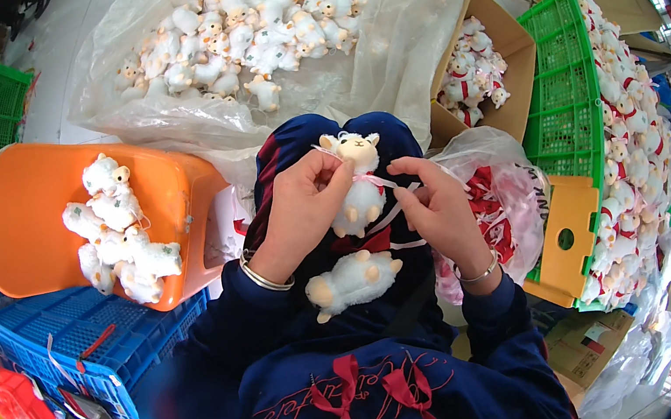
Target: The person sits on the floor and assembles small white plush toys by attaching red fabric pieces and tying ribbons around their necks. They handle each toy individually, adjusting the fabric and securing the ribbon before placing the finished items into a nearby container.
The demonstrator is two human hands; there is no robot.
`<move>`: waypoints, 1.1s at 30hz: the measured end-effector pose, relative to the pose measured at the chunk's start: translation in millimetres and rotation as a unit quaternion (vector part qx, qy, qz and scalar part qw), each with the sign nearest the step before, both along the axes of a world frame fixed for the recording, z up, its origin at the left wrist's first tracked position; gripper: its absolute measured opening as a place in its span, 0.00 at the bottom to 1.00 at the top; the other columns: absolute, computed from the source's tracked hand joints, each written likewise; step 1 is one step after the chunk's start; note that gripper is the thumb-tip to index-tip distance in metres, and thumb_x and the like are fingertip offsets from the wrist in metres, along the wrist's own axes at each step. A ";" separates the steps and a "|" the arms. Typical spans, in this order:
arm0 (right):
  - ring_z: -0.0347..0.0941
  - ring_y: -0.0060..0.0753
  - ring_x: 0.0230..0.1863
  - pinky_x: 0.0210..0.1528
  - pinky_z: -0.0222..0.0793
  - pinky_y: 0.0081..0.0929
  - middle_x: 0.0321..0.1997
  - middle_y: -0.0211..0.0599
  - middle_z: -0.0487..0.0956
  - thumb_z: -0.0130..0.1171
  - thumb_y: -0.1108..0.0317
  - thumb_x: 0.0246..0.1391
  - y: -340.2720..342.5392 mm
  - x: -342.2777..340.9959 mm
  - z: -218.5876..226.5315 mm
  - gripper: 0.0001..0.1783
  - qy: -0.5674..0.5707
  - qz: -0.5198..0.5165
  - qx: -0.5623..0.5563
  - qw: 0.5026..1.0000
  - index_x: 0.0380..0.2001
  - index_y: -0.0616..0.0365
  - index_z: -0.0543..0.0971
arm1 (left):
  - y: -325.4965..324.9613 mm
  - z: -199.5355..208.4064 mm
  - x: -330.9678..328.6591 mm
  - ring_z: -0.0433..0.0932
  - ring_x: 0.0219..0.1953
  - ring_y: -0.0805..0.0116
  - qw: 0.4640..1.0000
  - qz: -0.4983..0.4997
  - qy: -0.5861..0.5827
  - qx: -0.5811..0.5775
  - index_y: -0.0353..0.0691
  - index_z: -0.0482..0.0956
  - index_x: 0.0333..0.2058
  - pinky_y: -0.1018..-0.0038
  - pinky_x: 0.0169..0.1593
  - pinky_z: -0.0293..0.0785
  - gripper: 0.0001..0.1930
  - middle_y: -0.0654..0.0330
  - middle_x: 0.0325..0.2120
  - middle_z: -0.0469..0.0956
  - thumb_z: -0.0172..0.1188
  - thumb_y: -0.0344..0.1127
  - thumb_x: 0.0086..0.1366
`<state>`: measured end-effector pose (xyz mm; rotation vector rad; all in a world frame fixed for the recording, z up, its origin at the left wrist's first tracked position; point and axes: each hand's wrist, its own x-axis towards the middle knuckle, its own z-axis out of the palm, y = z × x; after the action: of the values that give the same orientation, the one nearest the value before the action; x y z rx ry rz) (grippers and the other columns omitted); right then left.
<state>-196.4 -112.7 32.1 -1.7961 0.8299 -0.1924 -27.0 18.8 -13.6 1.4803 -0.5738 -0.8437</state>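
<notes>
A white alpaca plush toy (360, 205) with a tan face sits upright on my lap, a pink ribbon (372, 178) around its neck. My left hand (305, 203) is closed in a pinch beside the toy's head, a thin pale strand showing at its fingertips. To the right of the toy, the thumb and fingers of my right hand (438, 203) pinch the other ribbon length, pulled out from the neck. Closer to me, a second plush toy (354, 282) lies on its side on my lap, touched by neither hand.
Ahead, clear plastic sheeting (389, 54) holds a large heap of plush toys (260, 22). An orange stool (26, 217) at left carries several toys, near a blue crate (161, 336). At right are a bag of red pieces (491, 210), a cardboard box (508, 47) and a green crate (558, 83).
</notes>
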 end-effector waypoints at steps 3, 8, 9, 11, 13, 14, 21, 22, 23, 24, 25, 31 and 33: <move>0.79 0.22 0.22 0.26 0.72 0.22 0.42 0.36 0.85 0.61 0.74 0.62 -2.7 10.8 2.2 0.17 -0.017 0.013 0.018 1.000 0.54 0.65 0.76 | 1.7 -3.6 -4.2 0.72 0.26 0.86 0.999 0.014 0.030 -0.020 0.35 0.77 0.35 0.82 0.29 0.69 0.07 0.68 0.25 0.78 0.64 0.31 0.70; 0.80 0.33 0.29 0.33 0.73 0.29 0.39 0.39 0.83 0.62 0.74 0.60 -12.5 19.4 0.2 0.12 0.030 0.079 -0.026 0.996 0.46 0.62 0.80 | 5.0 3.0 -6.8 0.71 0.24 0.88 0.995 0.009 0.090 -0.051 0.37 0.74 0.35 0.84 0.27 0.68 0.05 0.70 0.24 0.76 0.61 0.28 0.69; 0.80 0.36 0.31 0.34 0.74 0.31 0.38 0.39 0.82 0.62 0.74 0.59 -14.9 20.4 -3.1 0.10 0.018 0.093 -0.063 0.993 0.45 0.61 0.81 | 6.7 5.1 -6.1 0.73 0.27 0.87 0.994 -0.011 0.102 -0.033 0.38 0.74 0.36 0.84 0.30 0.70 0.04 0.70 0.26 0.77 0.61 0.27 0.69; 0.79 0.39 0.33 0.37 0.73 0.33 0.36 0.40 0.81 0.62 0.74 0.58 -19.5 24.5 -2.9 0.08 -0.018 0.085 -0.141 0.986 0.41 0.61 0.82 | 12.7 8.6 -2.7 0.77 0.33 0.86 0.991 -0.049 0.124 0.004 0.38 0.75 0.38 0.84 0.36 0.73 0.03 0.69 0.31 0.78 0.60 0.26 0.70; 0.79 0.40 0.34 0.37 0.73 0.32 0.35 0.41 0.80 0.63 0.74 0.58 -21.1 29.1 1.6 0.06 -0.045 0.073 -0.173 0.981 0.39 0.61 0.83 | 16.6 10.3 -2.3 0.75 0.31 0.87 0.990 -0.069 0.121 0.018 0.39 0.74 0.37 0.84 0.35 0.72 0.03 0.70 0.30 0.77 0.61 0.27 0.69; 0.78 0.34 0.34 0.36 0.72 0.28 0.36 0.38 0.80 0.63 0.75 0.59 -22.3 30.2 2.7 0.07 -0.059 0.082 -0.169 0.980 0.40 0.61 0.82 | 17.8 11.3 -1.8 0.75 0.31 0.87 0.989 -0.079 0.120 0.025 0.39 0.74 0.37 0.84 0.35 0.71 0.04 0.70 0.30 0.77 0.61 0.27 0.69; 0.76 0.20 0.28 0.31 0.70 0.21 0.35 0.31 0.81 0.62 0.70 0.65 -24.4 29.7 6.2 0.09 -0.054 -0.022 0.070 0.996 0.43 0.66 0.82 | 19.6 18.9 2.3 0.70 0.29 0.88 0.992 -0.114 0.037 0.049 0.40 0.73 0.35 0.85 0.33 0.66 0.05 0.72 0.27 0.75 0.61 0.29 0.69; 0.76 0.19 0.26 0.30 0.70 0.22 0.34 0.31 0.81 0.62 0.68 0.65 -26.0 28.1 8.1 0.11 -0.043 -0.055 0.112 0.991 0.42 0.67 0.82 | 19.3 20.2 3.6 0.69 0.29 0.88 0.991 -0.118 0.023 0.054 0.40 0.73 0.34 0.85 0.33 0.66 0.05 0.72 0.27 0.75 0.61 0.29 0.69; 0.76 0.18 0.28 0.31 0.70 0.20 0.35 0.31 0.82 0.62 0.68 0.65 -28.9 25.6 10.0 0.11 0.003 -0.034 0.134 0.990 0.43 0.67 0.82 | 19.1 21.7 4.7 0.69 0.29 0.88 0.991 -0.122 0.009 0.058 0.40 0.73 0.34 0.84 0.33 0.65 0.05 0.72 0.27 0.74 0.61 0.30 0.69; 0.77 0.17 0.29 0.32 0.69 0.18 0.36 0.31 0.82 0.63 0.68 0.65 -32.6 22.6 12.0 0.12 0.048 -0.013 0.156 0.986 0.44 0.67 0.82 | 19.3 23.1 5.3 0.68 0.29 0.88 0.991 -0.123 0.016 0.058 0.40 0.73 0.34 0.84 0.32 0.65 0.05 0.72 0.27 0.74 0.61 0.30 0.69; 0.77 0.16 0.31 0.32 0.69 0.16 0.37 0.30 0.83 0.63 0.68 0.65 -34.1 21.3 12.8 0.12 0.094 0.009 0.177 0.980 0.45 0.67 0.82 | 19.6 24.2 5.8 0.68 0.29 0.88 0.990 -0.123 0.024 0.058 0.40 0.73 0.34 0.84 0.32 0.65 0.05 0.72 0.27 0.74 0.61 0.30 0.69; 0.72 0.14 0.33 0.36 0.67 0.17 0.35 0.26 0.82 0.63 0.71 0.63 -34.7 18.4 -4.9 0.09 0.052 0.090 0.002 0.995 0.42 0.65 0.83 | 17.0 18.7 4.5 0.68 0.30 0.88 0.991 -0.129 0.026 0.039 0.40 0.73 0.34 0.84 0.32 0.65 0.05 0.72 0.27 0.74 0.60 0.29 0.68; 0.72 0.17 0.34 0.37 0.68 0.19 0.36 0.28 0.81 0.62 0.72 0.63 -37.7 21.7 -6.4 0.08 0.017 0.098 -0.056 0.994 0.41 0.65 0.84 | 17.6 16.9 3.6 0.68 0.29 0.88 0.991 -0.127 0.026 0.033 0.40 0.73 0.34 0.85 0.32 0.65 0.05 0.72 0.27 0.74 0.60 0.29 0.68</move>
<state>-174.7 -150.4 25.7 -1.9776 0.6731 -0.0821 -23.4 36.3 3.3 1.4596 -0.7115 -1.1047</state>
